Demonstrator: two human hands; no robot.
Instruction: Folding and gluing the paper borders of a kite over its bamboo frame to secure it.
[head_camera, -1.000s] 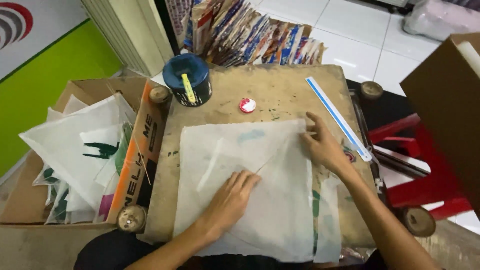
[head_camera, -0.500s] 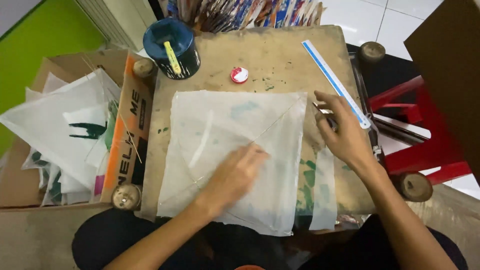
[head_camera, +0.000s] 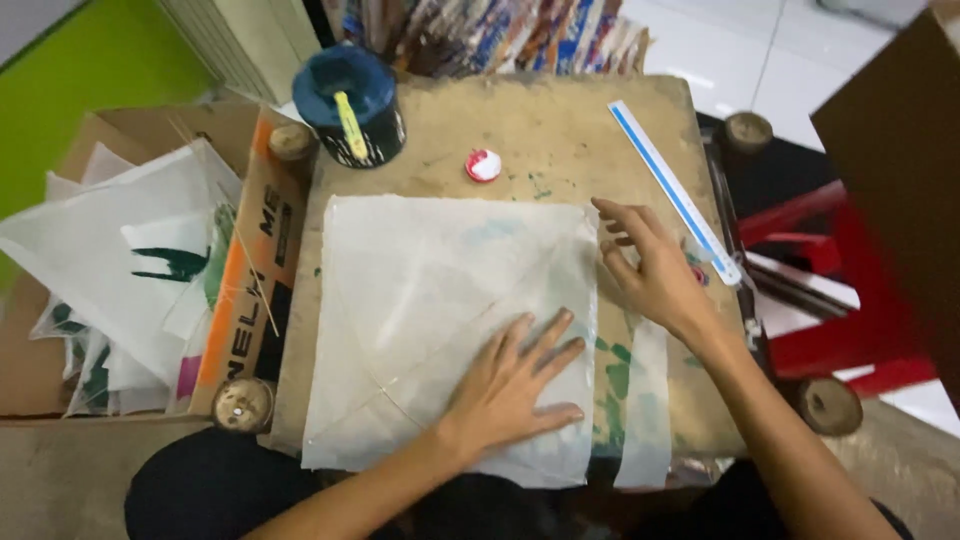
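Wooden table (head_camera: 560, 120): left hand (head_camera: 515, 380) flattens sheet (head_camera: 450, 300).

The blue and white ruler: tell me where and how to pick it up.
Take the ruler at its near end, from the right side. It lies flat and slants along the table's right edge, close beside the right hand; that thin end slightly overhangs, so a pinch grip likely suits.
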